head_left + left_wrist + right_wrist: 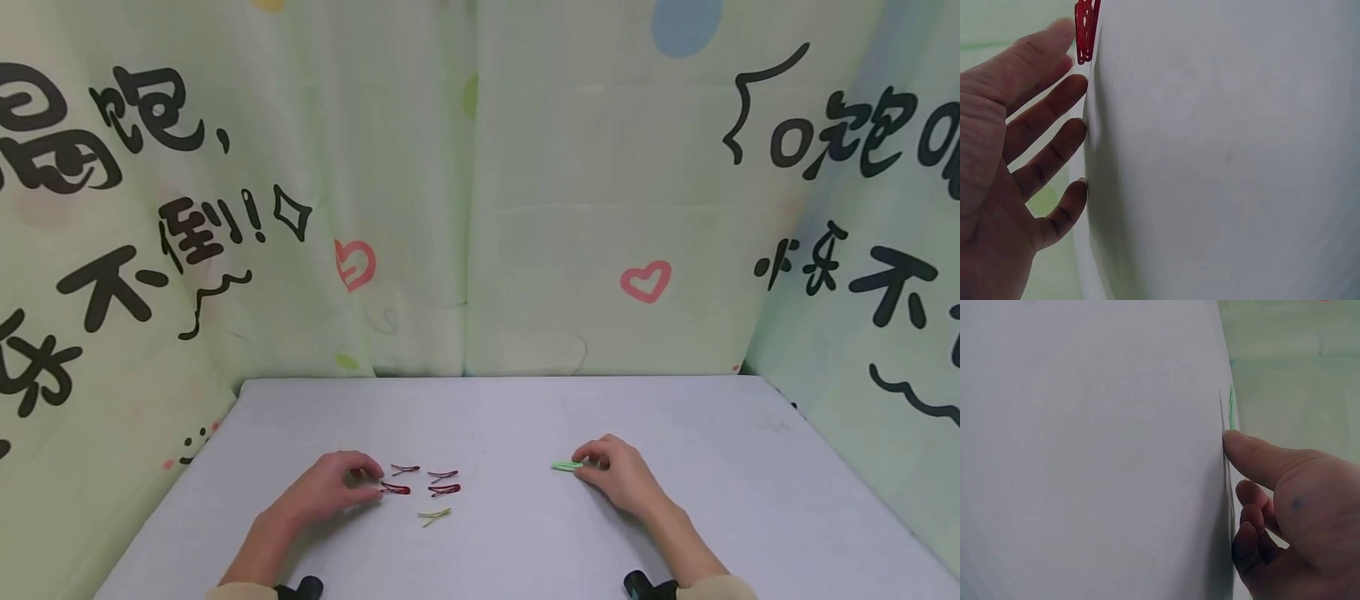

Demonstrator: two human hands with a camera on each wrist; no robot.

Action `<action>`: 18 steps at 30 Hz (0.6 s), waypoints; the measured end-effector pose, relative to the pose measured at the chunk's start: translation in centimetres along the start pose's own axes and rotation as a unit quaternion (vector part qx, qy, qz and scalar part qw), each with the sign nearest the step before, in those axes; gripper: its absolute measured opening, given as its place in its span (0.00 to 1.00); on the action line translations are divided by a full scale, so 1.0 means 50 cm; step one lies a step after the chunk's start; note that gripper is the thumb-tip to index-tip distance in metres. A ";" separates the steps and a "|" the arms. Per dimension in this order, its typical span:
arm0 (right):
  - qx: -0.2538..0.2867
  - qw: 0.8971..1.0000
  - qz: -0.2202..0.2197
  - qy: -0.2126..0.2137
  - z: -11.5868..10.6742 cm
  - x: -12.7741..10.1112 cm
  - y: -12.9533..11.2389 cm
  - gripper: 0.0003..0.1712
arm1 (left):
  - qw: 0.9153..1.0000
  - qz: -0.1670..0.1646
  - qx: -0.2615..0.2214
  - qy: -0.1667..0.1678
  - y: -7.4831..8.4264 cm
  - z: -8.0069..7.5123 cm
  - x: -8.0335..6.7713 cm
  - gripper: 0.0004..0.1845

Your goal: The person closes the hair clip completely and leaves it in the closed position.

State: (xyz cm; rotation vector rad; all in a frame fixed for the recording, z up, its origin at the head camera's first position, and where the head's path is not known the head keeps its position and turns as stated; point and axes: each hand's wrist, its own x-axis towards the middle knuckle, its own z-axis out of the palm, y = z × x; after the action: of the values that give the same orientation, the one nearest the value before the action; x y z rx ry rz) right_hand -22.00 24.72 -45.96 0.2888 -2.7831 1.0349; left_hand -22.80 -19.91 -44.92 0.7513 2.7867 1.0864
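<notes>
Open tabletop [495, 417] behind and between left hand [330, 487] and right hand [618, 475]. Red hair clips [420, 481] and a pale clip [435, 515] scattered just right of the left hand. Green clip [564, 465] at the right fingertips. Curtain walls [465, 208] closing back and sides.

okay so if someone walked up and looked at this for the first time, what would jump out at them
Probably the two hands on the pale table: the left hand touches a red hair clip beside a little cluster of dark red clips and one yellowish clip nearest the person. To the right, apart from those, the right hand rests its fingertips on a green clip. Behind, a pale green curtain with big black writing and pink hearts fills the background.
</notes>
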 end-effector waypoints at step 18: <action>0.005 0.999 0.021 -0.024 0.001 0.002 -0.001 0.07 | 0.999 0.015 0.028 -0.012 -0.007 0.003 0.013 0.10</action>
State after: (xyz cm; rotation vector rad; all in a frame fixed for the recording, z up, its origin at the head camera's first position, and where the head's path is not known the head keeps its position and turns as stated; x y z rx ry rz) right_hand -22.10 24.62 -45.93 0.2606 -2.8386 1.0656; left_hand -23.46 -19.74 -45.18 0.8085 2.8064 0.9998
